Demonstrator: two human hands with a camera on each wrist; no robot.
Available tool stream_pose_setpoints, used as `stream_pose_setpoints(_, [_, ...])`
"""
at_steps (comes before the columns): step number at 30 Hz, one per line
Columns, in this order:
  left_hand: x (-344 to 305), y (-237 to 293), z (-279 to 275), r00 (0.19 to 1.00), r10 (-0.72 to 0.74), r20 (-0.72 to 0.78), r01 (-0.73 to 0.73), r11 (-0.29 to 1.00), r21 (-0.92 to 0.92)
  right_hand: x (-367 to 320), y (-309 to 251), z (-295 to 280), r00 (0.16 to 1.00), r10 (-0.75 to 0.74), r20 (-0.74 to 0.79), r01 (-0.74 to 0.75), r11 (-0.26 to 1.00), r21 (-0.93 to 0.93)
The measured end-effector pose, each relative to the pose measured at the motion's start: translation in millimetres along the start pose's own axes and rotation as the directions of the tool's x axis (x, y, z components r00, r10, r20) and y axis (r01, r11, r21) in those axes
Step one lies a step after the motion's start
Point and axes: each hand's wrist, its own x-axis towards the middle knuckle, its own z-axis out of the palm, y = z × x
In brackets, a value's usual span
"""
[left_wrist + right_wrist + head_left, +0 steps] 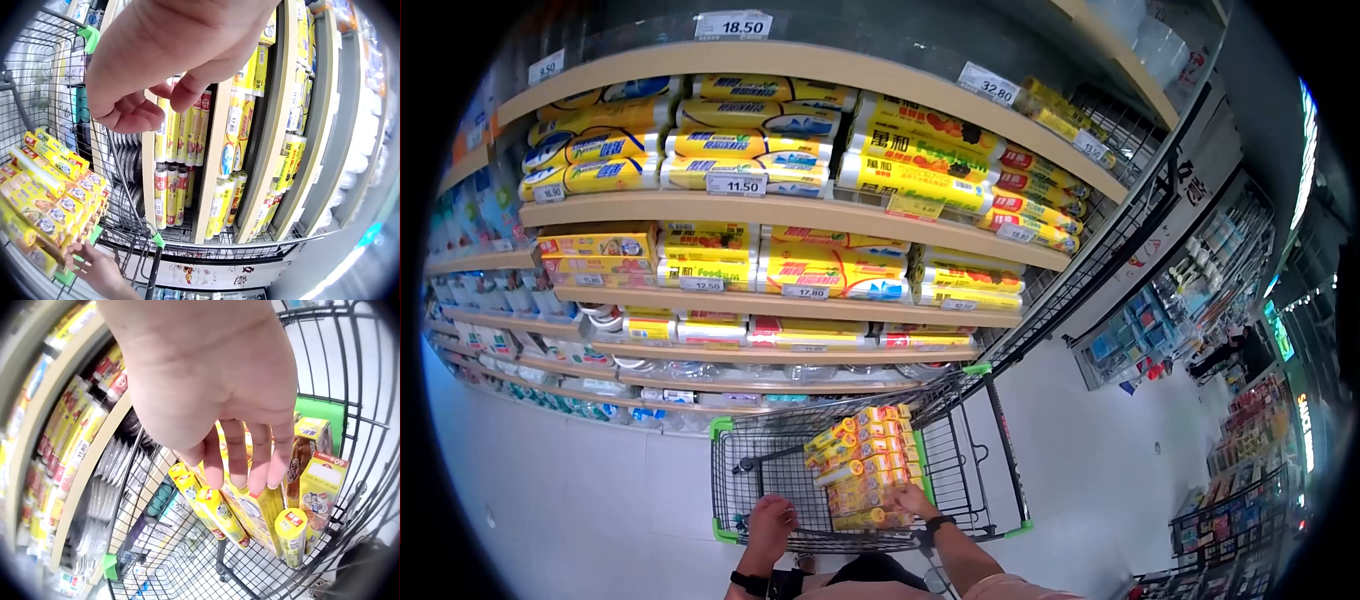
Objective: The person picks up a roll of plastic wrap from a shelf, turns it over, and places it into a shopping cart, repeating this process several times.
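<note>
Yellow wrap boxes (865, 460) lie stacked in the wire cart (740, 450), toward its 3 o'clock side. My right hand (915, 500) rests relaxed, straight fingers on the nearest ones. My left hand (770, 525) is loosely curled and empty, by the cart's 6 o'clock rim. Shelves (780, 212) of similar rolls stand at 12 o'clock.

Wooden shelves (780, 210) are running ahead of and above the grip, carrying price tags (736, 183) on their front edges. A pale tiled floor (580, 490) is spreading left and right of the grip. Farther right, a wire rack (1230, 530) is standing and a strip light (1308, 150) is glowing.
</note>
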Motion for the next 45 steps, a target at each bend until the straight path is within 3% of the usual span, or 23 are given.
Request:
stream_pose_setpoints(5, [0.5, -8.8, 26.6, 0.999, -0.002, 0.051, 0.005, 0.997, -0.073, -20.7, 12.9, -28.1, 0.998, 0.054, 0.045, -0.057, 0.996, 0.066])
stream_pose_setpoints(8, [-5.3, -13.1, 58.1, 0.998, -0.007, 0.055, 0.010, 0.998, -0.061, -4.0, 61.1, -49.6, 0.968, -0.232, 0.093, 0.201, 0.943, 0.267])
stream_pose_setpoints(9, [-2.7, -21.7, 57.7, 0.996, -0.010, 0.088, 0.017, 0.997, -0.077, -25.7, 42.8, -58.7, 0.977, -0.200, 0.080, 0.180, 0.962, 0.208])
stream_pose_setpoints(10, [-0.6, -28.7, 62.8, 0.993, -0.013, 0.120, 0.025, 0.995, -0.093, -16.9, 58.9, -62.6, 0.952, -0.305, 0.039, 0.280, 0.914, 0.295])
stream_pose_setpoints(11, [-2.6, -34.8, 76.6, 0.993, -0.010, 0.121, 0.020, 0.996, -0.081, -36.9, 39.6, -71.8, 0.974, -0.225, 0.009, 0.220, 0.959, 0.181])
stream_pose_setpoints(12, [-4.4, -40.5, 87.4, 0.977, 0.009, 0.213, 0.016, 0.993, -0.116, -66.9, 9.9, -80.3, 0.989, -0.147, -0.032, 0.149, 0.987, 0.068])
stream_pose_setpoints(13, [-7.2, -48.6, 97.0, 0.954, 0.029, 0.300, 0.017, 0.989, -0.149, -45.3, 40.9, -89.6, 0.949, -0.308, -0.071, 0.306, 0.951, -0.032])
stream_pose_setpoints(14, [-9.2, -58.9, 106.1, 0.923, 0.049, 0.382, 0.023, 0.983, -0.182, -47.0, 41.2, -101.9, 0.954, -0.285, -0.096, 0.279, 0.958, -0.071])
stream_pose_setpoints(16, [-8.2, -79.7, 127.7, 0.959, 0.037, 0.282, 0.000, 0.992, -0.129, -66.3, 26.4, -128.2, 0.960, -0.238, -0.148, 0.217, 0.965, -0.144])
stream_pose_setpoints(17, [-11.0, -90.9, 137.5, 0.974, 0.026, 0.224, -0.004, 0.995, -0.098, -57.9, 39.3, -144.0, 0.953, -0.282, -0.107, 0.264, 0.952, -0.154])
stream_pose_setpoints(20, [-25.7, -123.4, 174.4, 0.997, 0.006, 0.081, 0.000, 0.998, -0.068, -83.5, 34.3, -176.3, 0.940, -0.287, -0.184, 0.312, 0.941, 0.128])
stream_pose_setpoints(23, [-33.0, -151.6, 206.6, 0.998, 0.056, 0.035, -0.053, 0.995, -0.089, -97.8, 34.0, -217.1, 0.817, -0.564, -0.120, 0.567, 0.824, -0.012])
stream_pose_setpoints(24, [-36.7, -157.4, 219.1, 0.995, 0.091, 0.045, -0.087, 0.992, -0.089, -100.3, 29.0, -231.8, 0.868, -0.492, -0.072, 0.495, 0.867, 0.047])
stream_pose_setpoints(26, [-45.1, -174.6, 234.3, 0.985, 0.161, 0.066, -0.154, 0.984, -0.093, -115.7, 13.8, -252.0, 0.878, -0.477, -0.046, 0.479, 0.875, 0.069])
stream_pose_setpoints(27, [-47.0, -180.5, 232.8, 0.969, 0.188, 0.160, -0.176, 0.981, -0.087, -113.8, 8.6, -262.8, 0.871, -0.489, -0.053, 0.492, 0.867, 0.084])
stream_pose_setpoints(30, [-76.7, -189.1, 261.1, 0.967, 0.227, 0.117, -0.213, 0.969, -0.124, -117.6, -5.2, -288.8, 0.847, -0.528, -0.060, 0.532, 0.842, 0.093])
stream_pose_setpoints(36, [-83.6, -195.6, 262.1, 0.932, 0.310, 0.188, -0.283, 0.946, -0.158, -109.3, -34.1, -324.2, 0.764, -0.645, 0.007, 0.643, 0.763, 0.068])
stream_pose_setpoints(40, [-81.3, -179.5, 279.9, 0.922, 0.340, 0.183, -0.312, 0.935, -0.168, -126.1, -86.6, -348.5, 0.782, -0.623, 0.001, 0.622, 0.782, 0.043])
stream_pose_setpoints(45, [-53.7, -140.5, 305.0, 0.844, 0.446, 0.297, -0.417, 0.895, -0.161, -123.6, -160.3, -396.9, 0.623, -0.772, -0.127, 0.746, 0.634, -0.202])
